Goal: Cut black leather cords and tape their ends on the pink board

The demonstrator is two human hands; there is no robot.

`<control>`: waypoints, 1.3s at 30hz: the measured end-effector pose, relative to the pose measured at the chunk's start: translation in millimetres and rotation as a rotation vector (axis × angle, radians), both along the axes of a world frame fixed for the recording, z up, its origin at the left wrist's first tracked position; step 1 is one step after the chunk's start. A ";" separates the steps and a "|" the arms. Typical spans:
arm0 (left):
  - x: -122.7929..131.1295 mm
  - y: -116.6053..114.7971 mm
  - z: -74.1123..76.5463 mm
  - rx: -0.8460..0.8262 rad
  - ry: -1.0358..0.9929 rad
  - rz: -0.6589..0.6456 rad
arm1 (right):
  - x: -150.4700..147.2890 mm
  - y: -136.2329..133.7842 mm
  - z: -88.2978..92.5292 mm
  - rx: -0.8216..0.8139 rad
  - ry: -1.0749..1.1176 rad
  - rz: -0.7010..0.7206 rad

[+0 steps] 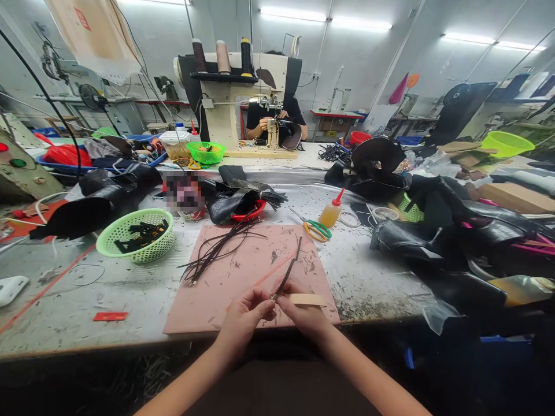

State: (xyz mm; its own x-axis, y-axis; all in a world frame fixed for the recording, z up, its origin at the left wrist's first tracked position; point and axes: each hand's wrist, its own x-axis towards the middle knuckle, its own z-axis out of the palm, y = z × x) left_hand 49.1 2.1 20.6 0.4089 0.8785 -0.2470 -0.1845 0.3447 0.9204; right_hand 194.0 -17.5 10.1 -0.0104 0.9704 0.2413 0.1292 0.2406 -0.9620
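Observation:
My left hand (245, 315) and my right hand (303, 309) meet over the near edge of a pink work mat (208, 289). Both are closed in a pinch on the near end of a dark braided cord (289, 267), which runs up and away to the right. My right hand also holds a beige strip of tape (307, 299) that sticks out to the right. A bundle of loose dark cords (217, 249) lies on the mat's far left part.
A green basket (136, 236) of dark pieces stands left of the mat. Green-handled scissors (316, 230) and a glue bottle (332, 211) lie beyond it. Black leather pieces (451, 231) pile up at right. Another person sits behind a sewing machine (236, 92) across the table.

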 end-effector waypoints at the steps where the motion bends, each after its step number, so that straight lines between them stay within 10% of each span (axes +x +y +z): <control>1: 0.4 -0.4 1.2 -0.034 -0.015 -0.007 | 1.0 0.3 0.1 0.017 -0.017 0.012; 7: 4.9 -2.9 5.9 -0.227 -0.129 -0.054 | 5.7 -0.2 1.6 -0.037 0.032 0.107; 16: 0.8 -1.9 8.5 0.005 0.098 -0.065 | 4.4 -1.2 10.9 -0.037 -0.026 0.101; 31: 4.6 -6.8 0.8 -0.289 -0.352 -0.309 | 6.2 -1.3 7.9 -0.117 0.195 0.251; 39: -2.2 -4.0 -1.9 -0.047 -0.020 -0.233 | 8.3 0.2 3.7 0.009 0.104 0.206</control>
State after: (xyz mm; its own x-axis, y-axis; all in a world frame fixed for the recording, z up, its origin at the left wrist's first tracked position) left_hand 46.9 -1.9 18.8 0.6046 0.7476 -0.2749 -0.1130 0.4221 0.8995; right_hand 202.3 -17.3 13.8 -0.1826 0.9482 0.2598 -0.0228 0.2601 -0.9653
